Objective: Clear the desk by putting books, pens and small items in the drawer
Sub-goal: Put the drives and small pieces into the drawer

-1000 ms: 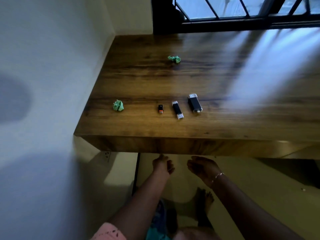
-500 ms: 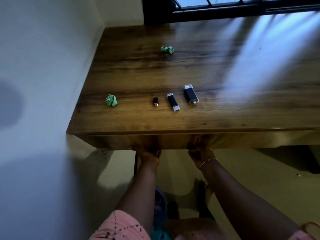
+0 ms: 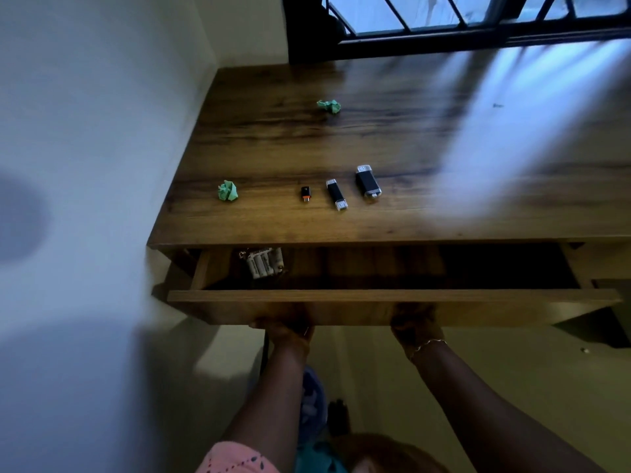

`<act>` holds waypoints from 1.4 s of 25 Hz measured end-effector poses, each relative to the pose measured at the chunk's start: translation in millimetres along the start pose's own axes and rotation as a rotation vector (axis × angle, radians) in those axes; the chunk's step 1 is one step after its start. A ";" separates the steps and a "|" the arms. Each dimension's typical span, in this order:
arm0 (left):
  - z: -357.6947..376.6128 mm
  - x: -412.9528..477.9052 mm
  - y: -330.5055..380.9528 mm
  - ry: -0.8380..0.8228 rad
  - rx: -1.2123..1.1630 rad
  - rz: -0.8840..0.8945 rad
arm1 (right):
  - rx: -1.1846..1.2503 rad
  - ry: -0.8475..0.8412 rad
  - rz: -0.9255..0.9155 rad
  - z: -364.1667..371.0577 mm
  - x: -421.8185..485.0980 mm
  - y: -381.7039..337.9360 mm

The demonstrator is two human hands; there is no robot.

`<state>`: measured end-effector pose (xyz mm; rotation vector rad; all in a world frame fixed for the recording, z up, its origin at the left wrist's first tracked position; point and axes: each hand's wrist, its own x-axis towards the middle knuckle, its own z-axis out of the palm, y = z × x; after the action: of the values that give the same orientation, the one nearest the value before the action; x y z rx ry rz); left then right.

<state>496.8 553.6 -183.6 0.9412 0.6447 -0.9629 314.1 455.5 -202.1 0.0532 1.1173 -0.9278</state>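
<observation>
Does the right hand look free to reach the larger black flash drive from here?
Likely yes once it lets go: the right hand holds the drawer front, and nothing blocks the larger flash drive.

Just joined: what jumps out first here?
The drawer stands partly open under the desk, left hand and right hand gripping its front from below. Three black USB sticks lie in a row near the desk's front edge, with a green paper ball to their left and another farther back.
</observation>
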 end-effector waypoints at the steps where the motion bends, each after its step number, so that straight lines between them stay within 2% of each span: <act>1: -6.3 -3.8 -3.2 0.000 0.004 0.003 | 0.039 -0.005 -0.009 -9.8 -1.6 -1.6; 6: -46.8 -23.4 -14.3 0.008 0.040 0.011 | 0.172 -0.077 0.111 -59.3 -17.1 -7.6; 9: -71.2 -47.1 -24.5 0.009 -0.022 0.022 | 0.161 -0.109 0.172 -86.1 -35.8 -1.9; 11: -84.1 -62.2 -29.2 -0.031 -0.105 0.043 | 0.092 -0.123 0.157 -97.8 -52.3 0.4; 16: -106.5 -91.0 -38.5 0.007 -0.055 0.072 | -0.232 -0.113 0.120 -121.4 -86.1 3.0; 19: -114.2 -109.1 -41.2 -0.005 -0.042 0.085 | -0.302 -0.175 0.116 -130.5 -102.5 1.0; 22: -124.2 -122.3 -45.3 -0.003 -0.023 0.094 | -0.409 -0.155 0.115 -139.0 -118.2 -0.7; 28: -125.6 -142.2 -45.9 0.151 0.050 0.075 | -0.634 -0.079 0.186 -141.0 -130.6 -5.2; 31: -112.9 -159.4 -45.7 0.357 0.189 0.312 | -0.759 -0.081 0.164 -136.9 -146.5 -1.0; 33: -102.4 -171.2 -45.0 0.497 0.378 0.597 | -0.746 -0.121 0.163 -128.9 -163.8 5.8; 35: -95.3 -176.8 -44.9 0.513 0.612 0.921 | -0.774 -0.173 0.153 -113.9 -186.8 10.2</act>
<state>372.8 696.0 -101.9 1.8431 0.2471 -0.0530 214.1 629.3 -114.0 -0.5568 1.2240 -0.3128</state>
